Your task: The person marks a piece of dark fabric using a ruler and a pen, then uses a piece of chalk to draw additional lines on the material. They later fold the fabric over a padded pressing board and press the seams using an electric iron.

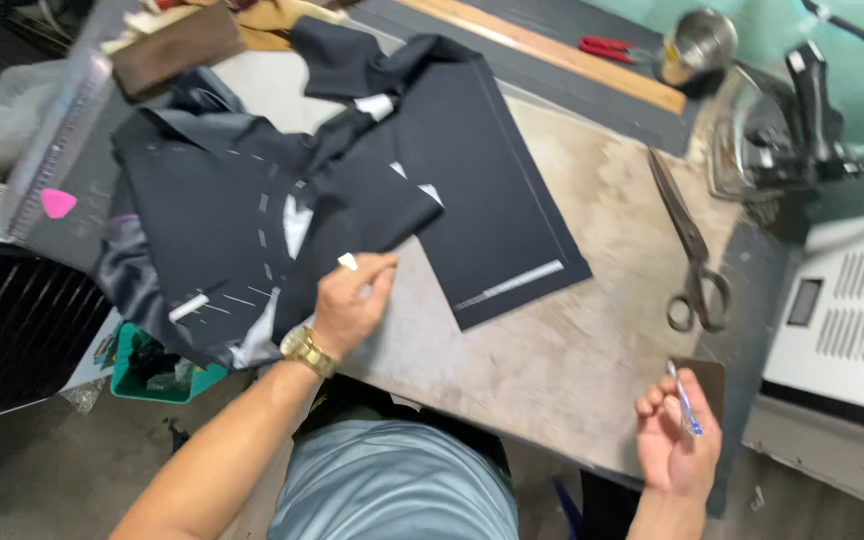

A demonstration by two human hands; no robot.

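My left hand pinches a small white piece of tailor's chalk at the edge of a dark cloth piece marked with white dashed lines. A gold watch sits on that wrist. The cloth lies crumpled on a worn grey table, with a flat dark panel beside it. My right hand hovers at the table's near right edge, holding a blue pen.
Large metal scissors lie at the right of the table. An iron stands at the far right, a long wooden ruler at the back, red-handled snips, a metal cup. A clear ruler and pink chalk lie left.
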